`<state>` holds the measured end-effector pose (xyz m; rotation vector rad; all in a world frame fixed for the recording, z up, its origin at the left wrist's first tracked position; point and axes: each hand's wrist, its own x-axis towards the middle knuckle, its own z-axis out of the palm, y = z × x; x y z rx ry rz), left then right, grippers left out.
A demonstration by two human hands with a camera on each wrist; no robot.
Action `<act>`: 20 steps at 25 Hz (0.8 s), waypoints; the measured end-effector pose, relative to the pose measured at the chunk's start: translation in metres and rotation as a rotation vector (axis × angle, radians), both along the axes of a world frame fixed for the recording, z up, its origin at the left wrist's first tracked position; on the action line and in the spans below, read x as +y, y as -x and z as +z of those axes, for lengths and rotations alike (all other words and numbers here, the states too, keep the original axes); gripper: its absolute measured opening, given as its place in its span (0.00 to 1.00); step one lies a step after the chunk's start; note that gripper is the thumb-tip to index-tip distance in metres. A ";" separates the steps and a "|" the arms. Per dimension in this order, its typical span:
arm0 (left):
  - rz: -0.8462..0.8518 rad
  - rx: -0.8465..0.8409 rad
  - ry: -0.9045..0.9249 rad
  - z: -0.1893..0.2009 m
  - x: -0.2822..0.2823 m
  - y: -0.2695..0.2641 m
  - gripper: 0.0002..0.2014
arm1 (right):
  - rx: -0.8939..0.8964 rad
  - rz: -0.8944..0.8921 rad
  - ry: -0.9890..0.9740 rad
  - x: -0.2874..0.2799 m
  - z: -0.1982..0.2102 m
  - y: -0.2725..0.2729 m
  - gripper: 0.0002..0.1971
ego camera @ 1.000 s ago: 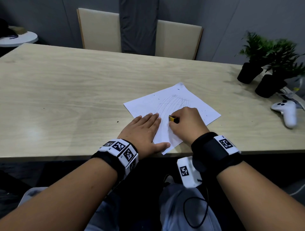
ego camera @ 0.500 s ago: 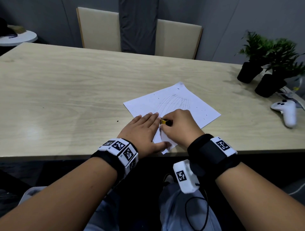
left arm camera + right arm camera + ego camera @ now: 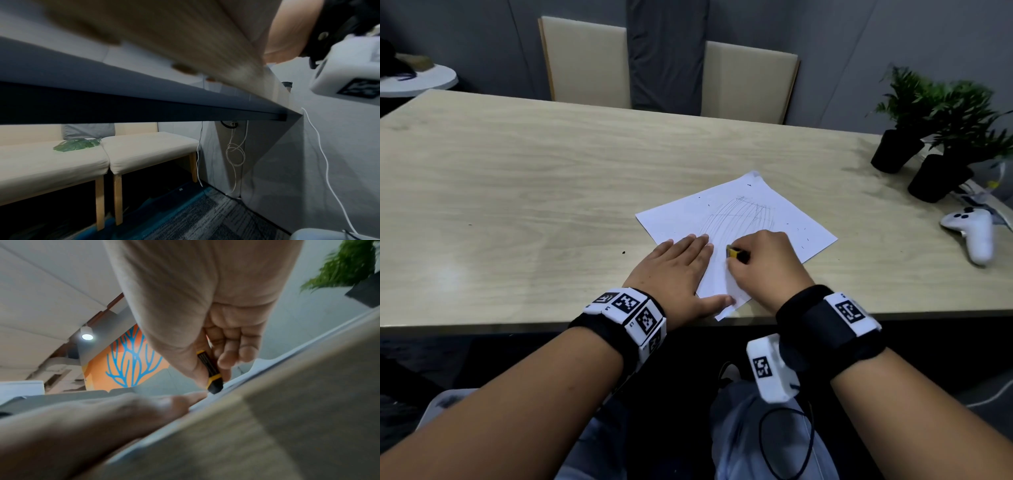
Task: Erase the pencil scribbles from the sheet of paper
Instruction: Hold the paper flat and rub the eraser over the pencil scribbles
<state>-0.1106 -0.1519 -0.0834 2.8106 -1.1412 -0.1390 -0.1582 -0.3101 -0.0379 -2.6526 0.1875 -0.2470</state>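
Pencil scribbles (image 3: pixel 739 219) covered much of the middle of the sheet of paper (image 3: pixel 774 205), long arcing strokes crossed by a few fainter lines, and they looked clearly legible on the far side of the hands; by that evidence the erasing seemed far from finished, with most of the marks left to clear; the strip of paper nearest the table (image 3: pixel 517 192) edge, between the two hands, looked largely white, which suggested that part was done, though it may never have been marked; dark specks lay scattered on the right part of the sheet, perhaps eraser crumbs, too small to tell. The sheet lay skewed near the front edge of the table, one corner reaching that edge; the left hand (image 3: pixel 674 270) lay flat on its left side, fingers straight and together, thumb spread along the near corner, pinning it down; the right hand (image 3: pixel 763 263) sat just beside it on the sheet, fingers curled, pinching a yellow and black eraser (image 3: pixel 732 253) between thumb and fingers; its dark tip touched the paper at the lower end of the strokes, so the remaining scribbles lay just beyond the right knuckles.
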 end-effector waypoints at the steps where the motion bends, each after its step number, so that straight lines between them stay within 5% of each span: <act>1: -0.001 0.001 0.009 0.000 0.000 0.000 0.50 | 0.016 0.065 -0.013 0.009 0.000 0.004 0.14; 4: -0.004 0.007 0.008 0.001 0.000 0.000 0.53 | 0.059 0.180 -0.017 0.017 -0.001 0.014 0.07; 8: -0.001 0.012 -0.018 0.000 -0.001 0.000 0.47 | -0.017 -0.033 0.010 -0.021 -0.003 0.005 0.12; 13: -0.002 -0.012 -0.004 0.001 -0.001 0.000 0.48 | 0.024 0.175 0.008 0.013 -0.008 0.021 0.09; 18: -0.001 0.012 -0.021 0.002 0.000 0.000 0.46 | -0.016 -0.066 -0.022 -0.034 -0.004 0.009 0.15; 20: 0.000 0.009 -0.018 0.002 0.000 0.000 0.47 | -0.018 0.004 -0.021 -0.019 -0.005 0.010 0.15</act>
